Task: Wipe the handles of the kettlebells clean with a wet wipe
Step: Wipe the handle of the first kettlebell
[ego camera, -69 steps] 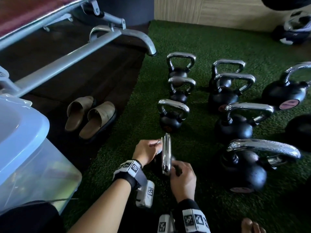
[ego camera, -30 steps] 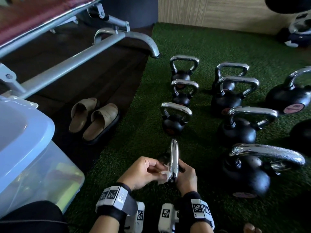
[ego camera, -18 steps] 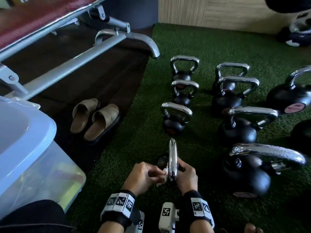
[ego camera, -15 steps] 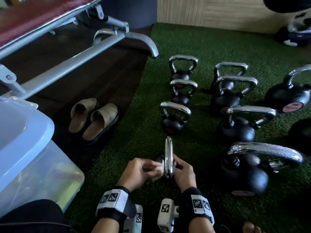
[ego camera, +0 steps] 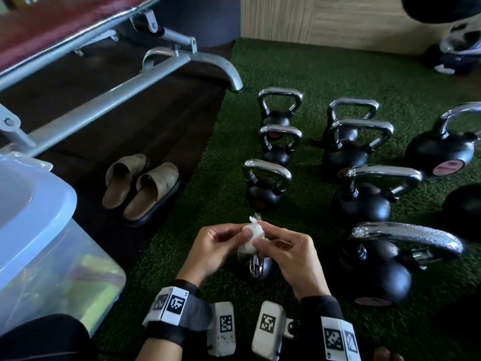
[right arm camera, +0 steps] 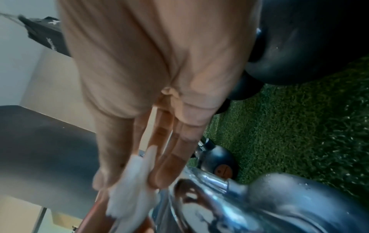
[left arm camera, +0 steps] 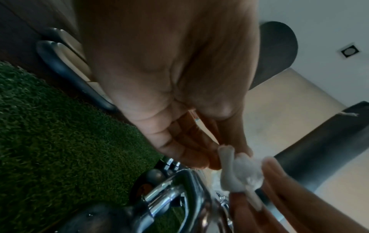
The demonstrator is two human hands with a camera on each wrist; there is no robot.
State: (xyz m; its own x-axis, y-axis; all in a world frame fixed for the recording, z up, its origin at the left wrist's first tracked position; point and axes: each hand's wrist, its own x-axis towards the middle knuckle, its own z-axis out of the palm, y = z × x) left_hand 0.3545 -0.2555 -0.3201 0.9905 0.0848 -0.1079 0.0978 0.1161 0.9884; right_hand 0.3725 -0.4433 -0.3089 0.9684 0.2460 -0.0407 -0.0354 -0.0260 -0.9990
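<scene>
A crumpled white wet wipe is pinched between both hands just above the nearest small kettlebell. My left hand pinches its left side with thumb and fingertips. My right hand pinches its right side. Below them only a bit of that kettlebell's chrome handle shows; its black ball is mostly hidden. In the left wrist view the wet wipe hangs over the chrome handle. The right wrist view has the wet wipe beside the wet chrome handle.
Several more black kettlebells with chrome handles stand on the green turf, in a column ahead and to the right. Tan sandals lie left on the dark floor. A clear box with a blue lid and a bench frame stand left.
The left hand was rubbing the wipe on the nearest kettlebell's handle while the right hand held it. Both hands have since lifted off the handle and pinch the wipe above it.
</scene>
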